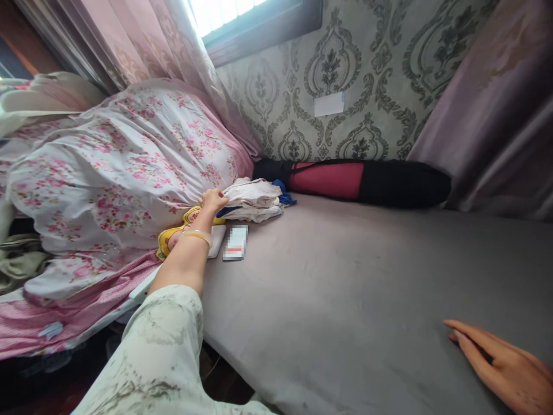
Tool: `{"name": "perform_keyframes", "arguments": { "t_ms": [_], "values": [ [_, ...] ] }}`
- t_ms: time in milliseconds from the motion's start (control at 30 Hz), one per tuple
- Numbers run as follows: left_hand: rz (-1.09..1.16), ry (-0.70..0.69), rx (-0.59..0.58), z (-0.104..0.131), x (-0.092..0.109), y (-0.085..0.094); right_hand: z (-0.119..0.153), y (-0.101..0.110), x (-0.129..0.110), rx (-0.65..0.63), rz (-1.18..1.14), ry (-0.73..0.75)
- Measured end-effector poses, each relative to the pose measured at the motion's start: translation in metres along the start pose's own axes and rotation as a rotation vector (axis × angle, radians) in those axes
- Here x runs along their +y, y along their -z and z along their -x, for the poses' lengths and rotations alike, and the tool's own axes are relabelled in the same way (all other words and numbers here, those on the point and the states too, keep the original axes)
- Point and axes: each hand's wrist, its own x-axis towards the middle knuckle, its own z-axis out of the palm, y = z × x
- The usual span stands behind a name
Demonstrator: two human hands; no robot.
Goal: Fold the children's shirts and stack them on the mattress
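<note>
With my left arm stretched forward, my left hand (213, 200) pinches the near left edge of a crumpled pile of white cloth (253, 193). Blue fabric (285, 193) pokes out at the pile's right side and from beneath it. Under my forearm lies a yellow cartoon-patterned item (168, 239), partly hidden. Beside my wrist are a white flat object (216, 242) and a blurred-out rectangular item (235, 242). My right hand (496, 360) is low over the grey sheet (345, 288) at the lower right, its fingers pressed together; nothing shows in it.
A long black and red bag (328, 180) lies along the patterned wall. Floral bedding (129, 161) is heaped on the left, below pink curtains (151, 34). Another curtain (496, 115) hangs at the right. The bed's near edge runs along the bottom.
</note>
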Motion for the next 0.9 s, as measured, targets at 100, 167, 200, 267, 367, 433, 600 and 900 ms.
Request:
{"name": "perform_keyframes", "arguments": {
  "t_ms": [100,167,200,267,367,433,600,900],
  "values": [
    [-0.009,-0.128,0.055,-0.002,0.019,0.011,-0.001,0.006,-0.008,-0.041,-0.084,-0.044],
    [0.025,-0.192,0.103,-0.002,0.035,0.019,-0.004,0.011,-0.015,-0.075,-0.087,-0.047],
    [0.057,-0.214,0.126,-0.001,0.045,0.024,-0.005,0.013,-0.019,-0.098,-0.082,-0.039],
    [0.146,-0.251,0.152,0.001,0.065,0.031,-0.008,0.016,-0.026,-0.144,-0.076,0.0],
    [0.288,-0.31,0.186,0.005,0.098,0.039,-0.011,0.02,-0.034,-0.19,-0.067,0.064],
    [0.385,-0.322,0.228,0.007,0.121,0.041,-0.013,0.021,-0.038,-0.206,-0.05,0.084],
    [0.831,-0.228,0.161,0.021,0.179,0.037,-0.019,0.023,-0.049,-0.266,-0.007,0.108],
    [1.555,-0.379,-0.381,0.1,0.258,0.029,-0.036,0.027,-0.096,-0.262,-0.03,0.06]
  ]
}}
